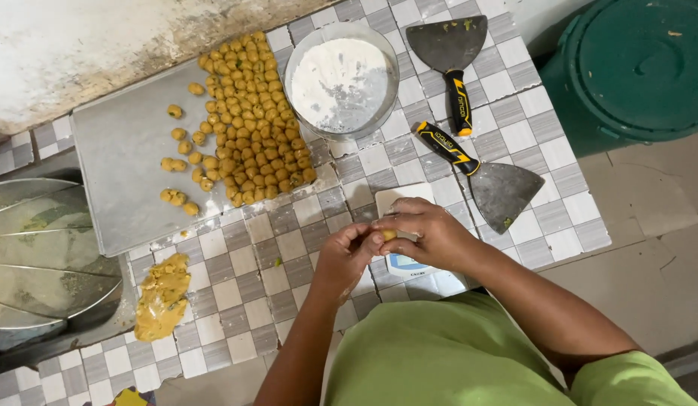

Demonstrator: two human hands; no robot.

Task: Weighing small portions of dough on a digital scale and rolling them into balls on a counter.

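Both hands, left hand and right hand, are pinching a small yellow dough ball just in front of the flour bowl on the worktop.

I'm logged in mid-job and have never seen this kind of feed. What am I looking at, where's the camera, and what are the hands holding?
There is no machine: one camera worn on a person's head looks straight down at their own bare hands. The left hand and right hand meet over a small white scale, pinching a little yellow dough ball between them. On the checkered tiled table lie a metal tray packed with many similar balls, a bowl of white flour, two black-and-yellow-handled scrapers and a lump of yellow dough. A green bin stands beside the table.
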